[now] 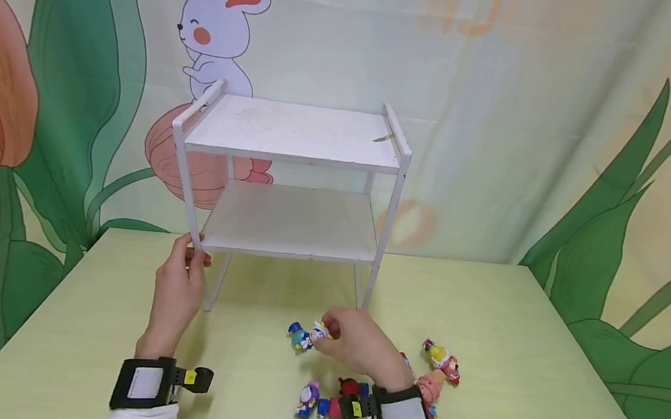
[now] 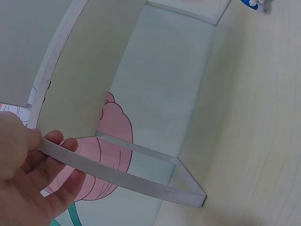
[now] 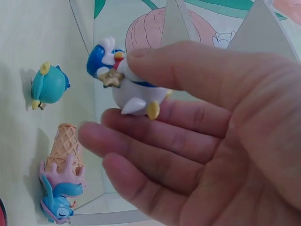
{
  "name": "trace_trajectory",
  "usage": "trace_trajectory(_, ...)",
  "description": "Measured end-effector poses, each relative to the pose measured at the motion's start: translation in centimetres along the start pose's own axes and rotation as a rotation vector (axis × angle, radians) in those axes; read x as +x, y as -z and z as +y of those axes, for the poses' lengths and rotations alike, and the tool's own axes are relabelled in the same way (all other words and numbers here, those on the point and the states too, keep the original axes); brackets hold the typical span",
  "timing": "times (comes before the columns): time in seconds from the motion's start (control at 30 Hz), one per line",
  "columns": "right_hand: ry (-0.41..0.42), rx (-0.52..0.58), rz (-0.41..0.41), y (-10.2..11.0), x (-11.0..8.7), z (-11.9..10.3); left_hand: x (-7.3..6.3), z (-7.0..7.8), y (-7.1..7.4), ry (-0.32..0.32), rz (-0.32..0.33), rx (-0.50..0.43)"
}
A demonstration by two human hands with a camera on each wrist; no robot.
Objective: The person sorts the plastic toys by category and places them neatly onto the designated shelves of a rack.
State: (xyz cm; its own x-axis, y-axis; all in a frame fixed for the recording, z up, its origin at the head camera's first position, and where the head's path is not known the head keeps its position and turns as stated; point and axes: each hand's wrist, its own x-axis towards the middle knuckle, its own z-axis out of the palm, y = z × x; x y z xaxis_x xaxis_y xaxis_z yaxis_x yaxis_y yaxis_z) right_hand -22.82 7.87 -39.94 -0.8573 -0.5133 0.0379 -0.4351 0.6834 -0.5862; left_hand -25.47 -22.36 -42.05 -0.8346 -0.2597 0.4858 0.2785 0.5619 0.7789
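Observation:
My left hand (image 1: 177, 292) grips the left front leg of a white two-tier shelf rack (image 1: 294, 131), just below its lower board. In the left wrist view, thumb and fingers lie around the white frame (image 2: 122, 176). My right hand (image 1: 359, 343) pinches a small penguin figurine (image 3: 136, 96), white with a blue head and yellow feet, between thumb and fingers. It is held in front of the rack. Near it on the table is a teal round figurine (image 3: 51, 84). An ice-cream-cone figurine with a blue character (image 3: 61, 174) lies below that in the right wrist view.
More small figurines lie around my right wrist: a purple and blue one (image 1: 308, 398), a yellow and red one (image 1: 442, 361), a pink one (image 1: 430, 385), others partly hidden. The pale green table (image 1: 536, 391) meets a printed curtain (image 1: 487, 150) behind.

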Motion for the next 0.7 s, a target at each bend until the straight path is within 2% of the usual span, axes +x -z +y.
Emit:
trace_trajectory(0.37, 0.051, -0.014, 0.043, 0.2, 0.0, -0.5, 0.1, 0.0, 0.2, -0.004, -0.012, 0.008)
trace_trajectory(0.7, 0.065, 0.003, 0.092, 1.0, -0.4, -1.4, 0.1, -0.1, 0.1, 0.009, -0.014, -0.004)
